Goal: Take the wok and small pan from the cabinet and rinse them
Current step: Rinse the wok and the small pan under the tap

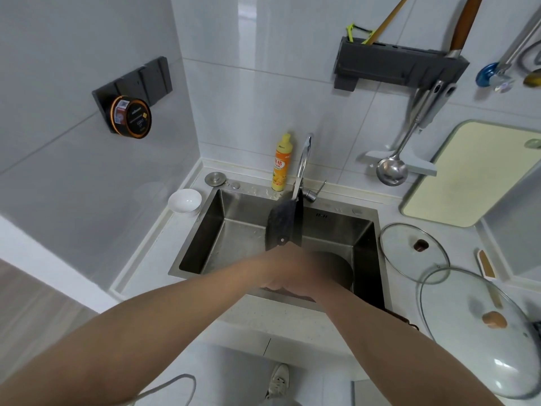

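Bowl [184,200], white, sits on the desk [295,319] at the sink's back-left corner; the steel sink [205,230] is let into the desk, with a yellow soap bottle [281,162] and the tap [303,159] on its back edge; the small pan [284,222], dark, stands tilted up on edge under the tap spout, over the middle of the sink; a second dark round vessel, probably the wok [336,269], lies low in the sink towards its front-right corner, partly hidden by the hands; the left hand [281,268] and the right hand [307,281] meet over the sink's front edge at the base of the small pan; both are blurred, so I cannot tell whether either is clamped on the handle or lies apart from it; two glass lids sit on the desk right of the sink, the smaller lid [409,250] further back, the larger lid [474,332] at the front-right; a pale cutting board [468,174] leans near the back-right; a ladle [392,171] hangs from a wall rack [398,65].
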The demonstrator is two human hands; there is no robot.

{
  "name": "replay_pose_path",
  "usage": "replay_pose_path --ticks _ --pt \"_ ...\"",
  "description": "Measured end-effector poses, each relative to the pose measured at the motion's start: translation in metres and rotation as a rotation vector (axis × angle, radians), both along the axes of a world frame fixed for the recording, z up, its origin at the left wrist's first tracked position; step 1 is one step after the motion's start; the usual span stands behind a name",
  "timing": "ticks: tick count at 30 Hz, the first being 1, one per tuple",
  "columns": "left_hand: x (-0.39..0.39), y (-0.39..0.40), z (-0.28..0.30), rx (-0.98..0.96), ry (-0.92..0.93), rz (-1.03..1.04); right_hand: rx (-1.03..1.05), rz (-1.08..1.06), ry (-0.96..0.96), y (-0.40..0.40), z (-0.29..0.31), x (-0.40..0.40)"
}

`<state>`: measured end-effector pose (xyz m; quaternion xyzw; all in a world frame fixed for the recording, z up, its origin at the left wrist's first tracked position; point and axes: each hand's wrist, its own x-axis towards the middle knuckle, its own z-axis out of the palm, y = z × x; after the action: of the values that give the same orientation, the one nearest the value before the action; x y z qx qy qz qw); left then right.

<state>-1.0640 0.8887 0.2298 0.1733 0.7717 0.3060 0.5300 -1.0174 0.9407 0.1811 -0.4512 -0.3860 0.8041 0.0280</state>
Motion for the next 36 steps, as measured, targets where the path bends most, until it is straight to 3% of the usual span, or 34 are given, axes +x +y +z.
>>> replay_pose_path --ticks 5,9,21,25,28,36 --pt "0.001 -0.022 -0.021 -0.008 -0.078 -0.080 -0.026 0.097 0.012 0.002 -0.028 0.012" --pt "0.003 -0.034 -0.029 0.032 -0.026 -0.106 -0.039 0.131 -0.004 0.007 -0.055 0.016" --pt "0.014 -0.051 -0.047 0.081 0.009 -0.103 -0.083 0.134 0.001 -0.007 -0.044 0.028" --pt "0.013 -0.055 -0.053 0.115 -0.015 -0.093 -0.193 0.093 0.064 -0.012 -0.051 0.025" --pt "0.006 -0.057 -0.055 0.147 -0.116 -0.059 -0.209 0.053 0.093 -0.015 -0.046 0.021" --pt "0.002 -0.063 -0.056 0.107 -0.445 0.024 0.100 0.100 -0.105 -0.015 -0.046 0.019"
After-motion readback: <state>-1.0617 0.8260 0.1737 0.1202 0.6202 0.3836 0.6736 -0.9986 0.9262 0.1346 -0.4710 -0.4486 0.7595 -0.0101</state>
